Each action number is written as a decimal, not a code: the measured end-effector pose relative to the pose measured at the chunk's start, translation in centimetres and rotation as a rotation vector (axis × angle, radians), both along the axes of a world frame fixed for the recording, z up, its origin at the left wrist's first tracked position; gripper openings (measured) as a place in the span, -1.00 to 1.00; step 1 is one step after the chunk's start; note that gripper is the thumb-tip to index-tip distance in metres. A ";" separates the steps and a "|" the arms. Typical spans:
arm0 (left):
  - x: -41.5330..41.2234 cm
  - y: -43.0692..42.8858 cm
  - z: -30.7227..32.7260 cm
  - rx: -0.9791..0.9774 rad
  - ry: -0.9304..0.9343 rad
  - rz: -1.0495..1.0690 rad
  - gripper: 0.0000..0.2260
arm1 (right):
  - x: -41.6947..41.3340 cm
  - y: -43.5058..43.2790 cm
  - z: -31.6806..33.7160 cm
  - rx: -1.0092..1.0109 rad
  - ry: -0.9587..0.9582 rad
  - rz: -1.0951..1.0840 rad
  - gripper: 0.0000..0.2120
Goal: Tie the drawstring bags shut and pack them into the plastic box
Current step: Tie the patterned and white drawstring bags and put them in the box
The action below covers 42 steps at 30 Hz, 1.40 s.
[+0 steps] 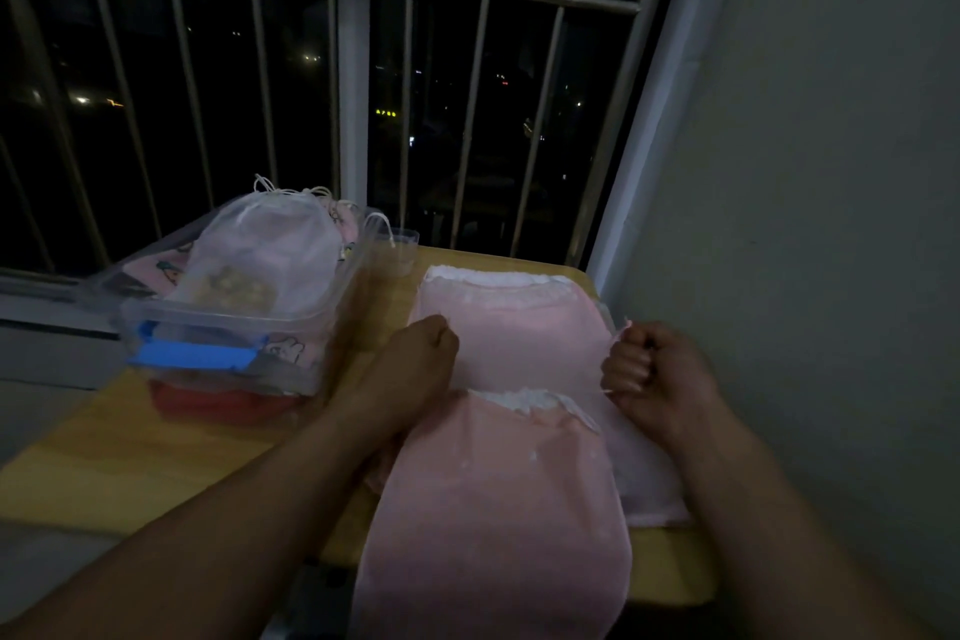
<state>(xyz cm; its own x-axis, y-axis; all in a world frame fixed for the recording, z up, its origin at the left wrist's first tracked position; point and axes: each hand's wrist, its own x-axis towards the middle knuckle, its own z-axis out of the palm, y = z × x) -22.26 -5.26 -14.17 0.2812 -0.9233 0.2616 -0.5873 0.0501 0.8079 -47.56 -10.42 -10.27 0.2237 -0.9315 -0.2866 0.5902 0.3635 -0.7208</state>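
Here, left hand [415, 353]: fisted at 9 o'clock edge of far bag [519, 327], hold unclear
Right hand [649, 369]: fist grips cord [626, 325] at 3 o'clock
Box [223, 327]: 10 o'clock, white bag [265, 250] atop

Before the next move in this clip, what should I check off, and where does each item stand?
1. Does the right hand grip a drawstring: ok, white cord shows at its curled fingers.
2. Does the left hand grip one too: cannot tell, it is a fist with no cord visible.
3. Is the near pink bag tied: not ok, mouth partly gathered, no knot visible.
4. Is the far pink bag tied: not ok, its mouth lies wide.
5. Room in the plastic box: cannot tell, a mesh bag already rises above its rim.
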 end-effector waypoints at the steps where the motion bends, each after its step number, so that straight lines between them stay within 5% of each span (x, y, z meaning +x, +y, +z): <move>1: 0.4 0.1 -0.3 -0.025 -0.047 -0.032 -0.87 | -0.4 -0.2 0.1 -0.010 0.046 -0.003 -0.66; 10: 1.6 0.4 -0.5 0.053 -0.168 0.097 -0.79 | 0.1 -1.1 -0.4 -0.113 0.318 -0.127 -0.69; 15: -0.1 0.5 1.8 -0.044 0.194 -0.120 -0.74 | 3.3 -0.2 1.2 -0.345 0.474 -0.037 -0.69; 21: -3.4 0.5 3.9 0.065 0.124 -0.437 -0.73 | 7.5 1.5 4.4 -0.726 0.778 0.100 -0.70; 25: -4.2 -0.2 4.0 -0.004 0.245 -0.464 -0.87 | 8.5 1.4 4.6 -0.710 0.775 0.175 -0.73; 27: -4.0 -0.6 4.2 -0.004 0.330 -0.408 -0.76 | 8.2 0.8 4.1 -0.667 0.762 0.124 -0.76; 32: -3.0 -2.0 4.0 0.057 0.689 -0.313 -0.72 | 5.9 -0.1 1.4 -0.283 0.849 0.112 -0.64; 36: -2.8 -3.2 3.3 0.049 0.847 -0.289 -0.77 | 5.2 1.6 -0.2 -0.352 0.880 0.381 -0.81; 42: -3.4 -3.6 3.0 0.030 0.893 -0.272 -0.78 | 6.3 2.6 -1.3 -0.334 0.735 0.412 -0.83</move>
<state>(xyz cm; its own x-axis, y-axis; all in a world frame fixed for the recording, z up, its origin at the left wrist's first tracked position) -25.70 -8.89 -11.12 0.1393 -0.9899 0.0278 0.2807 0.0664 0.9575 -41.30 -7.84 -11.59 0.4250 -0.8787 -0.2176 -0.1904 0.1483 -0.9704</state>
